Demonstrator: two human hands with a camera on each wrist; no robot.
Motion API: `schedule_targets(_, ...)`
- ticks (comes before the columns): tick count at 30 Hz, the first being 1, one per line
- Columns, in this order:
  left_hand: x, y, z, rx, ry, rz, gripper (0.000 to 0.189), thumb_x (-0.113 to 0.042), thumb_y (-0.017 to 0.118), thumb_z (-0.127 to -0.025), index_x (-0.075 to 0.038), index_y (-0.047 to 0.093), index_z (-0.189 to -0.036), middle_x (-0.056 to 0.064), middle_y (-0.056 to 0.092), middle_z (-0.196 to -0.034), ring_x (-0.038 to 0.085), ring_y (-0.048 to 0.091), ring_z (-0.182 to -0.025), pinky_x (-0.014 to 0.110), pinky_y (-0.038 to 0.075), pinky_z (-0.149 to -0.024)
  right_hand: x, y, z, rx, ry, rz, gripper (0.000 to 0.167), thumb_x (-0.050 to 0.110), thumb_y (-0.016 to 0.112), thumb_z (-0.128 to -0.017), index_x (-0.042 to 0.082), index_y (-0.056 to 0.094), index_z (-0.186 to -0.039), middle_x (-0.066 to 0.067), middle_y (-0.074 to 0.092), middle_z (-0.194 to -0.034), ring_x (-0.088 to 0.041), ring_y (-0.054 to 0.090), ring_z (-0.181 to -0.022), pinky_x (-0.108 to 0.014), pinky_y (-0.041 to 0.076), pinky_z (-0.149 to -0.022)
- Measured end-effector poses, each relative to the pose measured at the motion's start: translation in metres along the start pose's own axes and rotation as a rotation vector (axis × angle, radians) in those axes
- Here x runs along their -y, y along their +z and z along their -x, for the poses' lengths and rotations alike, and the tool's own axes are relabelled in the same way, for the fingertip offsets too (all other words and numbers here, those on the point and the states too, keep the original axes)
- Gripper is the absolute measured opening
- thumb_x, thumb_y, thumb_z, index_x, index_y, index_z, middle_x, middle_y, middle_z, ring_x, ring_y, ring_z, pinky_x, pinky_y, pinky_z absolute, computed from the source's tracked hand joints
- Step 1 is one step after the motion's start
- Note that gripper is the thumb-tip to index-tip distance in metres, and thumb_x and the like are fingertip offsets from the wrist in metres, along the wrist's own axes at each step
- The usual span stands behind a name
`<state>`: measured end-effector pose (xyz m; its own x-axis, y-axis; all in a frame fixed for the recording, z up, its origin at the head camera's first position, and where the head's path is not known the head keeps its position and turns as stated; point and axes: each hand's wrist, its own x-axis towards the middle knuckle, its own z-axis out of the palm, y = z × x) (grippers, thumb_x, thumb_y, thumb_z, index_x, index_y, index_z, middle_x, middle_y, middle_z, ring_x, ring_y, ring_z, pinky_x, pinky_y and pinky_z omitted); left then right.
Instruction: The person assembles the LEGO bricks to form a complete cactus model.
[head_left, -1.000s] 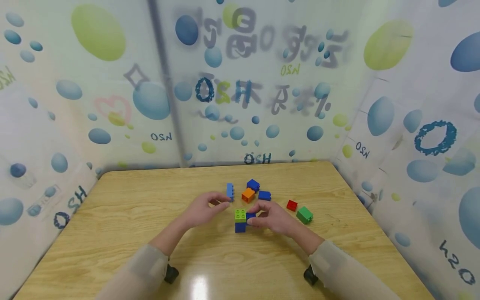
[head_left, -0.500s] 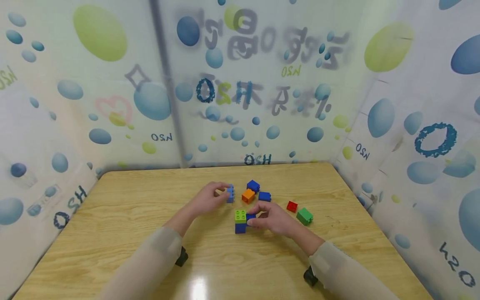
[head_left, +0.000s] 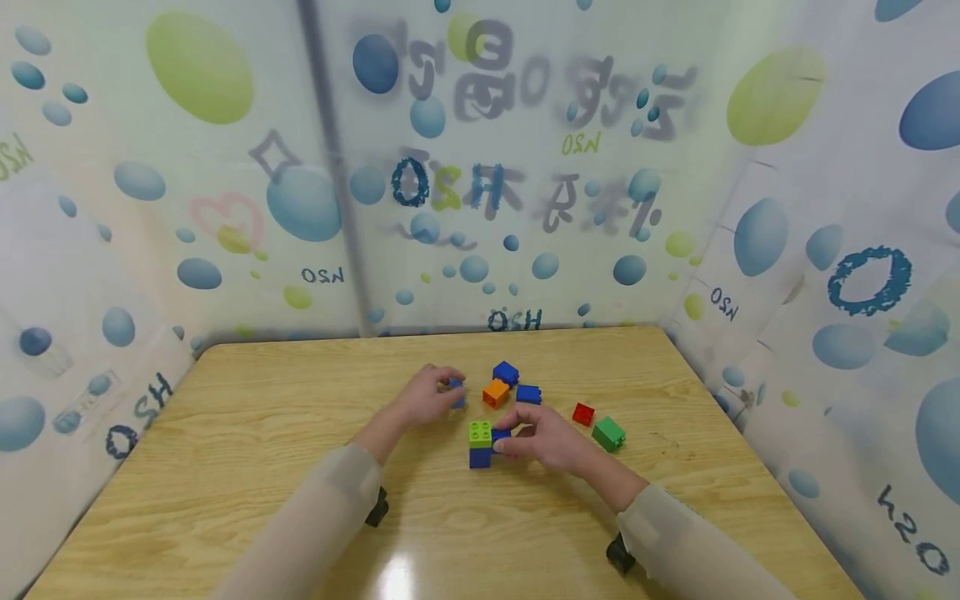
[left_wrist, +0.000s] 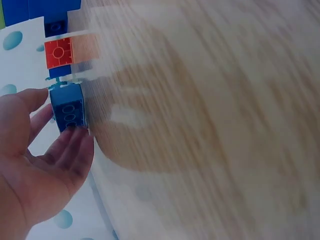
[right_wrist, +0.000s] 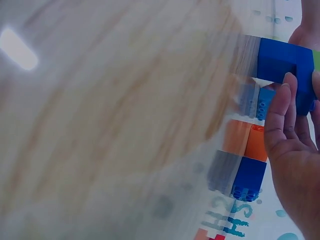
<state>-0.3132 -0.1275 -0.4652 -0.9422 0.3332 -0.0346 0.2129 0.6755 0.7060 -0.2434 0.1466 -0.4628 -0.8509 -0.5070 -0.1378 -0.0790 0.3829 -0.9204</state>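
In the head view my left hand (head_left: 429,397) is at a light-blue brick (head_left: 458,402), thumb and fingers on opposite sides of it. The left wrist view shows the brick's hollow underside (left_wrist: 69,116) facing that camera, fingertips at its lower end. My right hand (head_left: 551,440) pinches a dark-blue brick (head_left: 501,435) between thumb and fingers. That brick sits against the right side of a small stack, a lime-green studded brick (head_left: 481,432) on top of a dark-blue brick (head_left: 480,457). The right hand's fingers hide part of the brick they hold.
Behind the stack lie an orange brick (head_left: 495,393) and two dark-blue bricks, one farther back (head_left: 506,372) and one to the right (head_left: 528,393). A red brick (head_left: 583,413) and a green brick (head_left: 609,433) lie right of my right hand. Patterned curtains surround the wooden table (head_left: 300,375).
My left hand has moved forward and right to the light-blue brick and its fingers have come around it. The brick has shifted slightly left. My right hand stays in place at the stack.
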Motion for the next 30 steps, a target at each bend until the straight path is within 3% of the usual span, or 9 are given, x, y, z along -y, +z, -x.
schedule_targets(9,0.010,-0.006,0.002,-0.041,-0.044,-0.056,0.027,-0.026,0.077,-0.104,-0.011,0.071,-0.125,0.014,0.066,-0.130,0.031,0.062,-0.120,0.051,0.055,-0.108,0.000,0.001,0.000,-0.005,0.013,-0.002,0.025,0.026,0.081,-0.102,0.013,0.072,-0.122,-0.007,0.070,-0.125,-0.021,0.075,-0.099,-0.034,0.065,-0.090)
schedule_targets(17,0.016,-0.008,0.007,-0.088,0.019,-0.121,0.008,-0.006,0.070,-0.103,-0.009,0.068,-0.110,0.013,0.069,-0.120,0.032,0.064,-0.117,0.055,0.054,-0.108,0.001,0.001,-0.001,-0.014,0.025,-0.004,0.025,0.026,0.081,-0.102,0.013,0.072,-0.122,-0.008,0.070,-0.125,-0.021,0.075,-0.099,-0.034,0.066,-0.089)
schedule_targets(23,0.023,-0.013,0.013,-0.121,0.063,-0.075,0.007,-0.005,0.065,-0.105,-0.008,0.069,-0.111,0.015,0.073,-0.125,0.037,0.066,-0.127,0.058,0.054,-0.112,0.001,0.001,-0.002,-0.016,0.028,-0.003,0.025,0.025,0.081,-0.102,0.013,0.072,-0.123,-0.008,0.069,-0.125,-0.022,0.074,-0.099,-0.034,0.065,-0.089)
schedule_targets(30,0.021,-0.020,0.027,-0.132,0.023,0.040,0.013,-0.013,0.063,-0.109,-0.010,0.066,-0.121,0.016,0.070,-0.132,0.031,0.068,-0.118,0.048,0.059,-0.098,0.000,0.001,-0.001,-0.012,0.016,0.001,0.025,0.024,0.080,-0.103,0.013,0.071,-0.123,-0.009,0.070,-0.126,-0.022,0.075,-0.099,-0.035,0.066,-0.090)
